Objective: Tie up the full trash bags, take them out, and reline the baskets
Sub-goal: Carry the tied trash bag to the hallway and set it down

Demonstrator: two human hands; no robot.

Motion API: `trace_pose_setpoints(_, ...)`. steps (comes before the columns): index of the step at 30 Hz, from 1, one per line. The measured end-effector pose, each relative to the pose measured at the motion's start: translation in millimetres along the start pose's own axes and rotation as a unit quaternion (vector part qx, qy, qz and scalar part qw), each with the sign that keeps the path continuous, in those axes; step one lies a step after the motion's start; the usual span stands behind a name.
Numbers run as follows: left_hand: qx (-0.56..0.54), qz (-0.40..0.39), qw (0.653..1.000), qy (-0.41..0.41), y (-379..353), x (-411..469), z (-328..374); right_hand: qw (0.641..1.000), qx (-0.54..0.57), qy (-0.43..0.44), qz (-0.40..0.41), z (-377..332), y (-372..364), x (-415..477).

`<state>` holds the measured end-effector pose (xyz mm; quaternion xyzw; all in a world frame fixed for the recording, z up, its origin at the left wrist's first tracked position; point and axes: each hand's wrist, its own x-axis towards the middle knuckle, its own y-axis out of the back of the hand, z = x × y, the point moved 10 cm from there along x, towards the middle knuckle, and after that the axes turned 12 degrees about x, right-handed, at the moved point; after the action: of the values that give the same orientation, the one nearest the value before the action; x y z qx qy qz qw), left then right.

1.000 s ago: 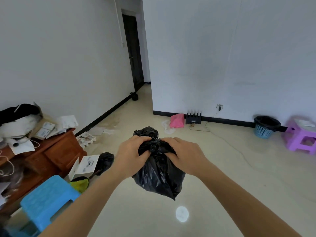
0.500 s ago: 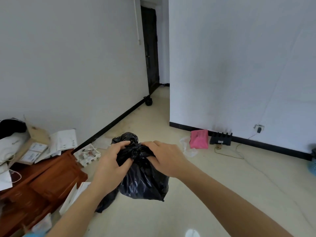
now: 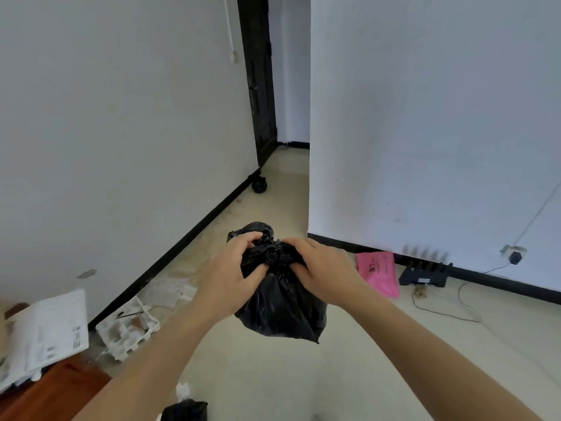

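A full black trash bag [image 3: 282,311] hangs in the air in front of me, its neck bunched into a knot. My left hand [image 3: 227,278] grips the neck from the left and my right hand [image 3: 321,275] grips it from the right, fingers pinched on the knot. A loose tail of plastic sticks up above my left fingers. Another small tied black bag [image 3: 258,184] sits on the floor by the dark door far ahead. A scrap of black bag [image 3: 185,410] shows at the bottom edge. No basket is in view.
A wooden desk corner [image 3: 51,393] with white boxes [image 3: 45,332] is at the lower left. White packing trays [image 3: 129,325] lie by the wall. A pink pouch [image 3: 378,273], a black router [image 3: 425,275] and a cable [image 3: 449,311] lie along the right wall. A corridor leads to a dark door [image 3: 258,86].
The view has swung left and moved forward toward the corridor; the blue basket, purple stool and blue stool have left view. Both hands keep hold of the bag's knotted neck.
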<state>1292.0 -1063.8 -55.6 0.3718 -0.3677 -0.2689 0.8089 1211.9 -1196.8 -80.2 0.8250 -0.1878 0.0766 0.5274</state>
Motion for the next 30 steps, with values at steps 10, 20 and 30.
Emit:
trace_pose_setpoints(10,-0.049,-0.034,0.994,0.089,-69.0,287.7,-168.7,0.999,0.017,-0.005,-0.028,153.1,-53.9,301.2)
trace_pose_setpoints(20,-0.038,0.023,0.988,0.148,-93.7,508.6,-401.8,0.993,-0.006,0.06,-0.097,221.7,-180.8,605.6)
trace_pose_setpoints(30,-0.065,-0.047,0.99,0.113,-155.1,789.2,-537.6,0.996,-0.006,-0.014,-0.09,360.4,-210.8,858.8)
